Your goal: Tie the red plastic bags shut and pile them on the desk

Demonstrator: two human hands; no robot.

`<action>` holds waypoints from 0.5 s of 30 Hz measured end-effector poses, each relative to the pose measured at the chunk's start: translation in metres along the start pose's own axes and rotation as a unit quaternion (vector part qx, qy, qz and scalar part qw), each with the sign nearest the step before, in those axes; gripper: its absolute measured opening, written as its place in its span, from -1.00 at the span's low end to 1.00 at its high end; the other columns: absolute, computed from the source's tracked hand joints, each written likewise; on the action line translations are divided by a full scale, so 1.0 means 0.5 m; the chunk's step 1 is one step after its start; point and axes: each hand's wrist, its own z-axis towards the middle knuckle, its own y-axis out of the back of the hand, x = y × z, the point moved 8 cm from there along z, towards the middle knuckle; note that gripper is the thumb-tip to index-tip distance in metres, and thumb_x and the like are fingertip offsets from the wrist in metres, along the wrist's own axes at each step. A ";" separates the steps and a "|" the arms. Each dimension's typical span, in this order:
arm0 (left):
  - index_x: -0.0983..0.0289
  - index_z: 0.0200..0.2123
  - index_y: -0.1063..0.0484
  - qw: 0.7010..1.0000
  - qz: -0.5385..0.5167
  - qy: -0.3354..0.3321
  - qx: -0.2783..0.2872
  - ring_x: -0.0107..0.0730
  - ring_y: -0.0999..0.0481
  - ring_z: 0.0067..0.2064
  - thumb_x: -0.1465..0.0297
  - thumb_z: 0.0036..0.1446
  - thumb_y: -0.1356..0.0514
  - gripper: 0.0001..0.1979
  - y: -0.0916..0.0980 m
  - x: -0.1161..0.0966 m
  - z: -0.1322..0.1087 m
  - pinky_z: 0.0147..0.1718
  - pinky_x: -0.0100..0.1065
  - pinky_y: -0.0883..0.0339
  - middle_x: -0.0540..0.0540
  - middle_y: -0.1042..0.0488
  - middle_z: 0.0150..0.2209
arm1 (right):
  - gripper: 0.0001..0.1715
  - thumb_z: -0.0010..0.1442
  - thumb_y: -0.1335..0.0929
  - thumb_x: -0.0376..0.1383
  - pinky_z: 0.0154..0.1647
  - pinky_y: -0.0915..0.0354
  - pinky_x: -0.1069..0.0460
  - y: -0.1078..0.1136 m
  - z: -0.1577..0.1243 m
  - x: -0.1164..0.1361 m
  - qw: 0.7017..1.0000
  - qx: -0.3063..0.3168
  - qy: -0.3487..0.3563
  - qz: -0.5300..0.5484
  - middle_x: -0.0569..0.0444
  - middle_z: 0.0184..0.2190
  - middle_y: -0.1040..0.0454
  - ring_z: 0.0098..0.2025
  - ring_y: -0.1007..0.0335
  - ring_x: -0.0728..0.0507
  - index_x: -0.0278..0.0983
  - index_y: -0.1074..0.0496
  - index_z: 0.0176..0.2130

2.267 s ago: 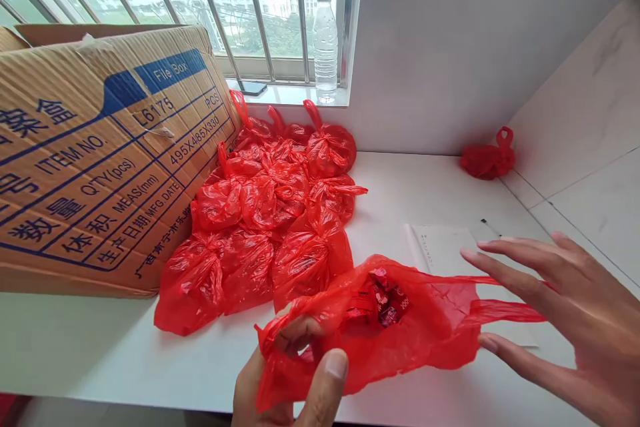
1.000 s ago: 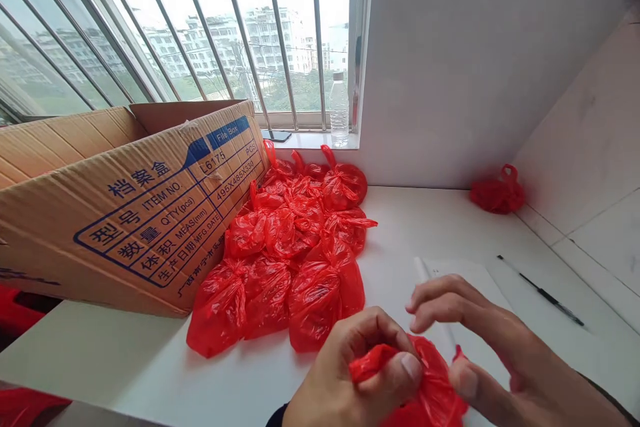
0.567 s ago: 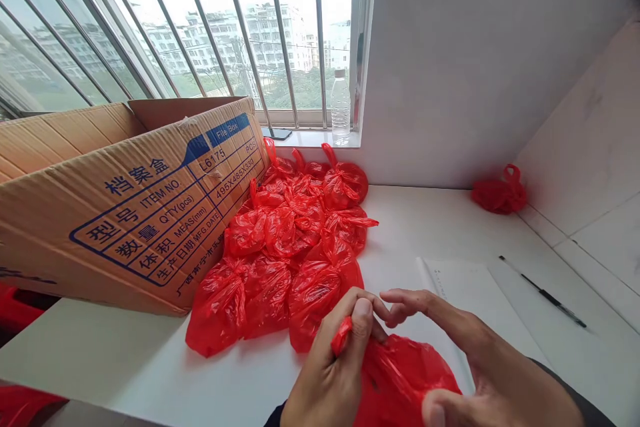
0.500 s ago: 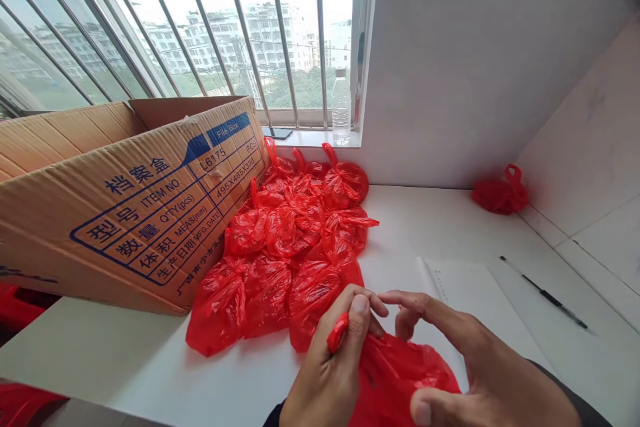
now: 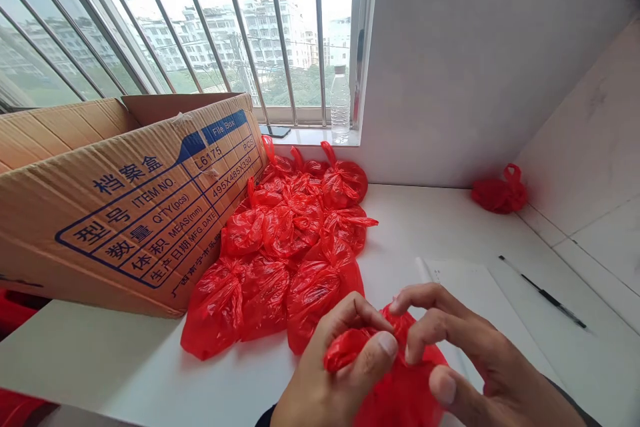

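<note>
Low in the head view, my left hand [image 5: 333, 373] is closed on the gathered top of a red plastic bag [image 5: 395, 393], with a loop of plastic bulging out between thumb and fingers. My right hand [image 5: 465, 347] curves over the bag's right side. Its index and middle fingertips are at the plastic beside my left fingers, while its thumb stays apart from them. The bag's contents cannot be made out. Just beyond my left hand, several tied red bags [image 5: 320, 287] sit bunched together on the white table [image 5: 240, 380].
An open cardboard box [image 5: 125, 213] stands left of the bags. One more red bag [image 5: 499, 195] lies at the back right. Paper [image 5: 480, 293] and a pen [image 5: 545, 293] are on the right. A water bottle [image 5: 341, 107] and a phone [image 5: 275, 131] rest on the windowsill.
My left thumb has moved right along the bag's top, and more plastic shows in that hand. My right fingers have curled down toward the plastic.
</note>
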 end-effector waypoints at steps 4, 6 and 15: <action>0.25 -0.36 -0.33 0.998 0.012 -0.008 0.054 -0.52 -0.19 -0.46 0.18 0.14 -0.29 -0.71 -0.015 0.004 -0.005 -0.43 -0.44 -0.13 -0.06 -0.27 -0.46 | -0.30 0.17 -0.35 0.25 0.21 -0.29 -0.19 -0.011 0.002 -0.051 0.994 -0.010 -0.108 0.033 -0.01 0.13 -0.41 0.21 -0.32 -0.33 -0.01 -0.37 0.15; 0.24 -0.35 -0.33 0.997 0.043 -0.025 0.057 -0.55 -0.17 -0.51 0.27 0.09 -0.32 -0.76 -0.018 0.005 -0.004 -0.48 -0.45 -0.10 -0.08 -0.27 -0.50 | -0.27 0.18 -0.36 0.22 0.04 -0.38 -0.15 -0.034 0.005 -0.068 0.988 0.042 -0.141 0.052 0.00 -0.10 -0.53 -0.03 -0.47 -0.28 -0.07 -0.36 0.18; 0.15 -0.10 -0.47 0.917 0.253 -0.269 -0.150 -0.37 -0.52 -0.23 0.58 0.17 -0.14 -0.71 -0.004 -0.008 -0.027 -0.31 -0.41 -0.34 0.09 -0.48 -0.17 | -0.50 0.43 -0.17 0.02 -0.30 -0.40 0.01 -0.063 0.025 -0.075 0.979 0.116 -0.131 0.109 0.15 -0.44 -0.41 -0.40 -0.38 -0.10 -0.18 -0.36 0.15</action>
